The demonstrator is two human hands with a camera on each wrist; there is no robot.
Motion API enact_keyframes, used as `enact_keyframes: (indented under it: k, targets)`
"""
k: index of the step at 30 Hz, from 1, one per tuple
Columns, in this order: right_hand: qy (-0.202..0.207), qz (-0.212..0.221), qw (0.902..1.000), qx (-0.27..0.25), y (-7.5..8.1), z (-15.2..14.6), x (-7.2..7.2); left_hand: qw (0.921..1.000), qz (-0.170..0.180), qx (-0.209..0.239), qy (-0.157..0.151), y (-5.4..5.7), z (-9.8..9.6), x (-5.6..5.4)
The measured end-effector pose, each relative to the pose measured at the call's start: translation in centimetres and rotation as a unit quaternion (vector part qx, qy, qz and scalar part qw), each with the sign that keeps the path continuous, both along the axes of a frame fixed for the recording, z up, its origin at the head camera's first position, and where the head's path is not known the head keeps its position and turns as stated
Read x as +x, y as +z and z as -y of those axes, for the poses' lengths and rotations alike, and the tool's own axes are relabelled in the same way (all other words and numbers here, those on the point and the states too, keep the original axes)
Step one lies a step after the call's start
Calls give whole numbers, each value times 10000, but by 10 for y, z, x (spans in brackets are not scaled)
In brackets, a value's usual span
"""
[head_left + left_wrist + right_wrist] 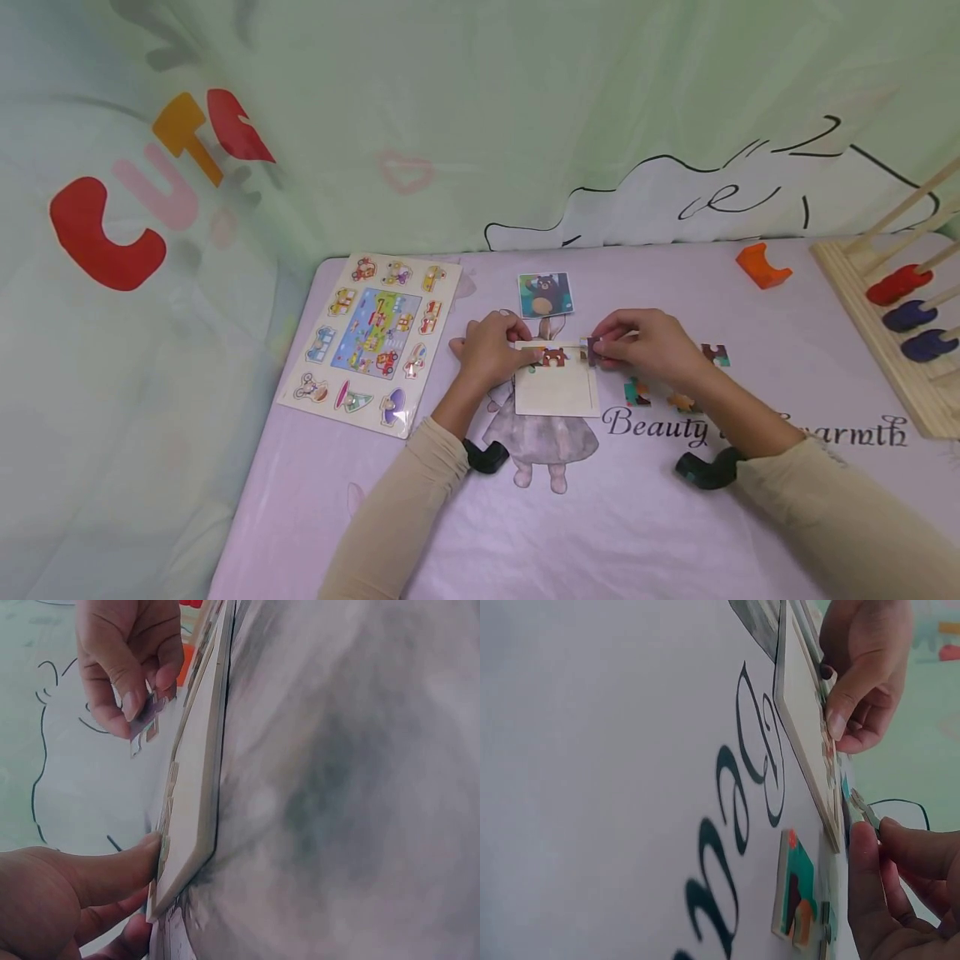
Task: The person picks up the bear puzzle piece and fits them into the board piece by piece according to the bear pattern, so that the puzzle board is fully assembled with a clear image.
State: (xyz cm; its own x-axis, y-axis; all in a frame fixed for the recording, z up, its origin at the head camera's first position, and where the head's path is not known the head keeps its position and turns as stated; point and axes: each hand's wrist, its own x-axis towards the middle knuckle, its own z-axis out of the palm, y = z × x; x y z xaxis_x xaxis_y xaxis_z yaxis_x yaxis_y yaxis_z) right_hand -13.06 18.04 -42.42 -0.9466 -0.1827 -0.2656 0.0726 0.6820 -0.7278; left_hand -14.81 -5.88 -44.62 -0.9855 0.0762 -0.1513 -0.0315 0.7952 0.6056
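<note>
A pale wooden puzzle tray (557,393) lies in front of me, with a bear-face puzzle piece (553,357) set along its top edge. My left hand (491,348) holds the tray's upper left corner, its thumb resting over the pieces there. Between thumb and fingertips, my right hand (647,346) pinches a dark purple puzzle piece (148,716) just above the tray's upper right corner. From the right wrist view, that held piece (865,805) appears edge-on and tilted. Right of the tray lie loose pieces, among them a teal one (637,392) and an orange one (683,403), partly behind my forearm.
A bear picture card (546,295) lies beyond the tray. At left is a vehicle peg puzzle board (411,400). An orange block (762,266) and a wooden bead frame (862,333) stand at right. Another loose piece (716,355) sits beyond my right forearm.
</note>
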Motion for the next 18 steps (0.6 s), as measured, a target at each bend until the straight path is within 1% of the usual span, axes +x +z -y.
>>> enact_keyframes:
  k: [5, 18]
  targets:
    - [-37, 95, 9998, -159, 0, 6, 1, 10000, 21, -15, 6, 1, 0, 0]
    - [-166, 336, 9991, -207, 2, 18, 0, 10000, 18, 70, -7, 0, 1, 1]
